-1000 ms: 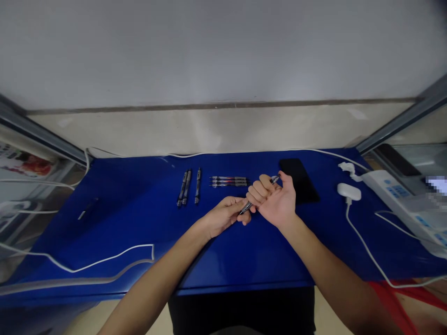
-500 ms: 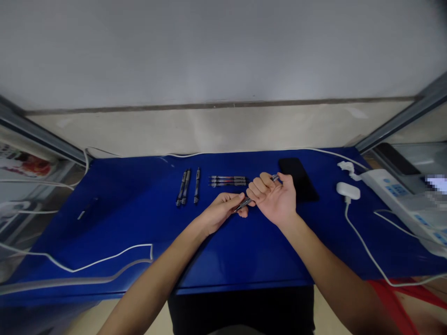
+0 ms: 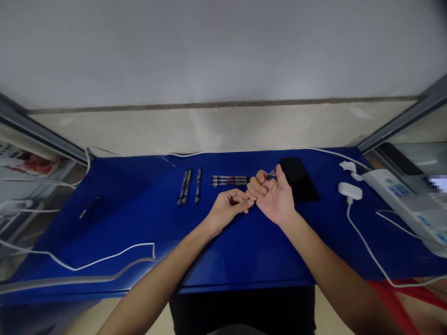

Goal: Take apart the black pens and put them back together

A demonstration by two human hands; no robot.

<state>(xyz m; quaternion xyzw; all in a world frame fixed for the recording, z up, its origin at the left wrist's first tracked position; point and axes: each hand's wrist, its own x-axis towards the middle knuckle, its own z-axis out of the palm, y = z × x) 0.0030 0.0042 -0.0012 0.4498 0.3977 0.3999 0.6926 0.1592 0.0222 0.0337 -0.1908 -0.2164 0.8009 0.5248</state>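
My right hand is palm up, its fingers curled round a pen that slants up to the right, with its upper part showing near the thumb. Close against it, my left hand pinches at the pen's lower end, which the fingers hide. Just beyond the hands, several slim pens or refills with grey ends lie side by side. Farther left are two dark pens close together and a single pen apart from them.
A black flat device lies behind my right hand on the blue table. To the right are a white charger with its cable and a white power strip. A white cable crosses the left front. A dark cap-like piece lies far left.
The pen has shifted up and right within my hands, and its lower end is now hidden. My left hand has moved slightly right, its fingertips now meeting the right fingers.
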